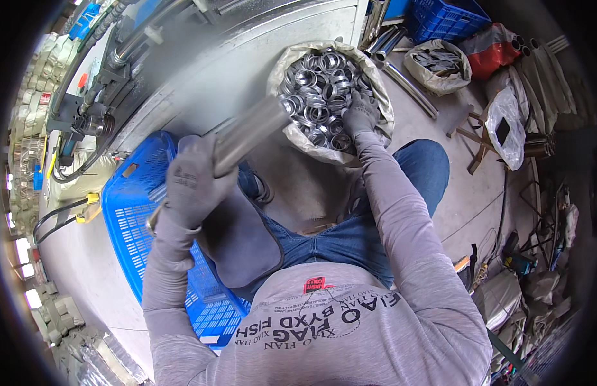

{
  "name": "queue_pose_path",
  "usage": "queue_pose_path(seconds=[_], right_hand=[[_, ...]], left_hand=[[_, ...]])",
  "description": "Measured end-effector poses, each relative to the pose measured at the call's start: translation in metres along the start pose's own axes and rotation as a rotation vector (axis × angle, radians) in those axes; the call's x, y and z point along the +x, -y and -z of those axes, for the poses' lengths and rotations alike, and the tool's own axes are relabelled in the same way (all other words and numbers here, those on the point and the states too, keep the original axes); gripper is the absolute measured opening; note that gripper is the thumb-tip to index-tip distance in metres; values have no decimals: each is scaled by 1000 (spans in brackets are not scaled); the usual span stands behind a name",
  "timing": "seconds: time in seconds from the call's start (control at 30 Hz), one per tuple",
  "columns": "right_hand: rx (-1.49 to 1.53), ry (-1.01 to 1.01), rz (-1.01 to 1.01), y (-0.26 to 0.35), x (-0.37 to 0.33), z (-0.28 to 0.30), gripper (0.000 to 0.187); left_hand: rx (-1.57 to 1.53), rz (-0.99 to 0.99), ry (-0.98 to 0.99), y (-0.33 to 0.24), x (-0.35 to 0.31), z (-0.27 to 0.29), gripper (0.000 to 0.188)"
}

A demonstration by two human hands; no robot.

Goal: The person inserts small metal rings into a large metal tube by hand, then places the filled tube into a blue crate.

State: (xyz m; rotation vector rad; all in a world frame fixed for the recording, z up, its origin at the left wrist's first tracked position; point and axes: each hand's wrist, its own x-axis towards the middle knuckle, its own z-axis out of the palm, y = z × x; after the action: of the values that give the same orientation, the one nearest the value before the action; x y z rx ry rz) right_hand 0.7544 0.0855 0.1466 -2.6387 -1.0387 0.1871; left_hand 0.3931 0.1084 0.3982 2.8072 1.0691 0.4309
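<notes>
My left hand [199,174], in a grey glove, is closed around a shiny metal tube [252,135]. The tube slants up to the right, and its far end is blurred beside the rim of a white woven sack [277,76]. Loose metal rings [318,114] fill the sack, which stands on the floor in front of me. At the sack's right side, my gloved right hand [361,114] reaches in and touches the rings. Its fingers look stretched out and slightly apart, with their tips partly hidden among the rings.
A blue plastic crate [128,212] stands at my left, below machinery [96,122]. A dark pad [240,238] lies over my left thigh. Metal tubes [411,90], another white sack [438,67] and a wooden stool [482,138] are at the right. A blue basket [443,26] stands farther back.
</notes>
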Motion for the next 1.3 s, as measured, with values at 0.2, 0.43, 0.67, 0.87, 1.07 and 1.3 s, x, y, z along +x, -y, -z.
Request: queue_pose_path(seconds=[0.2,0.43,0.67,0.87,1.07,1.3], right_hand=[[-87,-139,134,-6,-4,-8,47],[1807,624,190,46,-39,111,52],[1894,761,315,51,-58,118,60],[1941,650,151,85,-85,122,40],[1801,547,90,95,-103,127,30],[1328,555,458,101,-97,131,52]], left_hand=[[52,88,97,11,-14,-37,40],[17,77,24,16,-22,-31,39],[-10,27,-12,11,-18,-31,40],[17,0,29,10,-18,-33,39],[13,1,37,7,-13,-32,38],[-21,6,5,7,-10,-34,38]])
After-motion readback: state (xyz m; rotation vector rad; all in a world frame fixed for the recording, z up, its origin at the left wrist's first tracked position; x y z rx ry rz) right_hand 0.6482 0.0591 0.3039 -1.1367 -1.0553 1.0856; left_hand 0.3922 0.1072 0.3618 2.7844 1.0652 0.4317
